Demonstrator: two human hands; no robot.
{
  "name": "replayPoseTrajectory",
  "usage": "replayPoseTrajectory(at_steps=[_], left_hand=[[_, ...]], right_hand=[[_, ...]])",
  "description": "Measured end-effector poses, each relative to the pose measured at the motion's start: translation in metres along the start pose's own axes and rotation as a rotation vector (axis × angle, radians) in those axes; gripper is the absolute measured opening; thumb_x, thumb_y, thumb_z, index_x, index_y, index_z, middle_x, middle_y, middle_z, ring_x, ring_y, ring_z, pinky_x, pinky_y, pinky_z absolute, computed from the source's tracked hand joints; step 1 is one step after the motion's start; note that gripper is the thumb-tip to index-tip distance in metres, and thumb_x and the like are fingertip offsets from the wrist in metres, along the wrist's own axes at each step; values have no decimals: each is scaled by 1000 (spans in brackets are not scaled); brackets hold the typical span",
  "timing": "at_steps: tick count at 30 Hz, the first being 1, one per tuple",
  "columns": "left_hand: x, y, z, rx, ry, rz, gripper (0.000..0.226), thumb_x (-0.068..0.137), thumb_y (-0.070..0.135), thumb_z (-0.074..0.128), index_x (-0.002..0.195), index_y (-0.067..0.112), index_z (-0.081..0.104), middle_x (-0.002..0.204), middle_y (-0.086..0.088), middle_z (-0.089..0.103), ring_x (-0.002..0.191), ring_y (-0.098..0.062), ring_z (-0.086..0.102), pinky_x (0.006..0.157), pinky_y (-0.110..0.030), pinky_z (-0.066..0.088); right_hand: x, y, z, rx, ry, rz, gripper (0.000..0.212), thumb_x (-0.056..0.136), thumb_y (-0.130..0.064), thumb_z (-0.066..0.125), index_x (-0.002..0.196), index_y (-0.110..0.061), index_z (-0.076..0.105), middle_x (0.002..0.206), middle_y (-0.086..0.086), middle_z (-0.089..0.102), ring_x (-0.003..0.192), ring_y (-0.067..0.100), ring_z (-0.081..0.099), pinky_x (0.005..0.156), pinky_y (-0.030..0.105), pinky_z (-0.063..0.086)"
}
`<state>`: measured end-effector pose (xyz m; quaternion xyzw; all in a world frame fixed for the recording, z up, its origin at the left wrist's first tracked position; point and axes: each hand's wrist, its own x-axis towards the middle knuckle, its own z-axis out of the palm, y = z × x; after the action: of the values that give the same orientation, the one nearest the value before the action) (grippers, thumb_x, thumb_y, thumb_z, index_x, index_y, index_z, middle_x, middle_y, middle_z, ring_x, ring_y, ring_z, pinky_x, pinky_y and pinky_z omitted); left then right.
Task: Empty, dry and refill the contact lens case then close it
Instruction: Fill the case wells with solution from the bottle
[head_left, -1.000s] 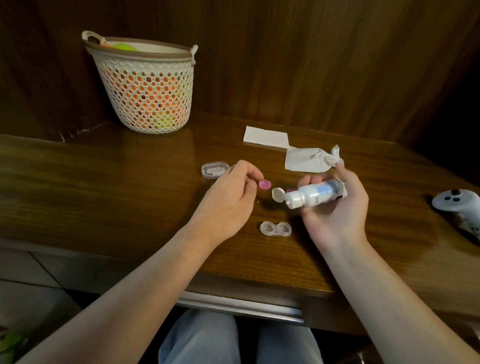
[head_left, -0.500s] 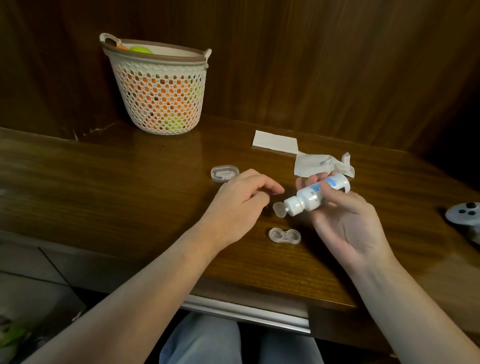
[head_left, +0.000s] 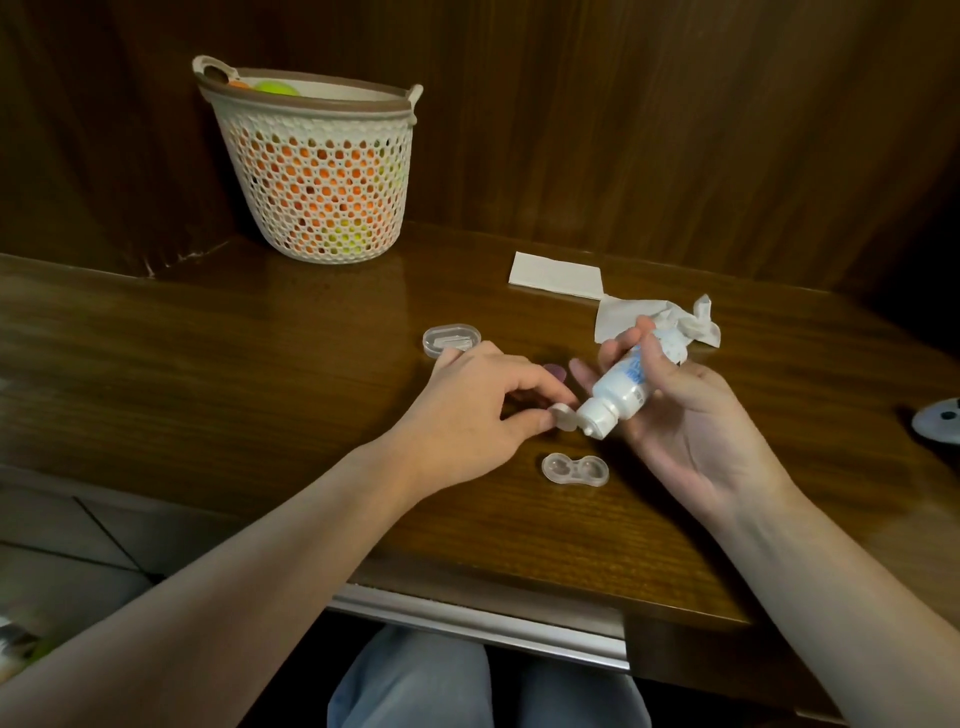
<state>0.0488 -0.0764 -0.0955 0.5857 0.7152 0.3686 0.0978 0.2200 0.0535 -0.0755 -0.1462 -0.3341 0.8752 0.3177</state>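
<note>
Surface (head_left: 260, 374): wooden, carries everything; basket (head_left: 317, 171) far beyond the left hand, out of the work. Crumpled tissue (head_left: 660, 319) just behind the right hand, seemingly kept within reach for drying. Right hand (head_left: 691, 415): wrapped round the solution bottle (head_left: 621, 387), nozzle tilted down; left hand (head_left: 467, 410): pinching its flip cap (head_left: 563, 418). Lens case (head_left: 575, 469): open, between and nearer than both hands, likely awaiting refill. Pink lid (head_left: 710, 370): just beyond the left fingertips, half hidden.

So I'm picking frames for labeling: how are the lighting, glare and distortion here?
Head view: dim and warm, the wall nearly black at the corners; soft glare on the table below the basket; wide-angle bending at the edges; bottle, case and both hands, left and right, are sharp.
</note>
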Motion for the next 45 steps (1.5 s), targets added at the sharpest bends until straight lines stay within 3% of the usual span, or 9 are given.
replayPoseTrajectory(at_steps=[4, 7, 20, 26, 31, 36, 45], left_hand=[[1, -3, -1, 66, -9, 37, 24, 99, 38, 71, 120, 49, 72, 112, 30, 69, 116, 2, 48, 112, -40, 23], [0, -4, -2, 99, -10, 60, 23, 99, 39, 70, 119, 50, 71, 111, 31, 67, 116, 2, 48, 110, -36, 21], [-10, -17, -7, 190, -33, 118, 28, 100, 36, 69, 123, 52, 68, 115, 32, 64, 118, 2, 46, 106, -32, 19], [-10, -16, -8, 202, -24, 135, 28, 101, 32, 69, 121, 51, 68, 116, 33, 63, 118, 3, 48, 107, -33, 22], [-10, -15, -9, 196, -16, 134, 29, 100, 30, 69, 121, 51, 69, 118, 31, 64, 120, 2, 50, 111, -35, 23], [-10, -13, -10, 178, -13, 119, 27, 100, 31, 70, 120, 49, 70, 118, 31, 65, 121, 0, 51, 114, -38, 25], [-13, -9, -9, 160, 2, 131, 28, 97, 28, 74, 118, 47, 71, 116, 29, 64, 117, -1, 54, 118, -43, 26]], right_hand=[[1, -2, -6, -103, 6, 4, 55, 94, -11, 67, 146, -14, 54, 129, 8, 77, 111, 32, 78, 90, 53, 64], [2, -1, -10, -155, -21, 23, 54, 96, -15, 65, 148, -17, 50, 136, 9, 74, 115, 35, 76, 88, 49, 65], [1, 8, -17, -451, -88, -77, 62, 93, -22, 68, 151, -17, 48, 135, 10, 74, 112, 29, 77, 89, 40, 64], [-3, 10, -16, -529, -119, -120, 56, 99, -24, 65, 151, -10, 49, 140, 10, 71, 128, 34, 69, 100, 42, 61], [-6, 10, -15, -525, -98, -121, 52, 95, -25, 70, 144, -10, 58, 134, 12, 74, 126, 32, 71, 95, 40, 63], [-8, 10, -11, -536, -56, -122, 67, 75, -40, 85, 136, -19, 68, 111, 4, 81, 110, 23, 78, 83, 32, 64], [-9, 9, -11, -508, -30, -101, 64, 72, -37, 86, 130, -12, 72, 114, 11, 81, 109, 25, 79, 81, 32, 65]])
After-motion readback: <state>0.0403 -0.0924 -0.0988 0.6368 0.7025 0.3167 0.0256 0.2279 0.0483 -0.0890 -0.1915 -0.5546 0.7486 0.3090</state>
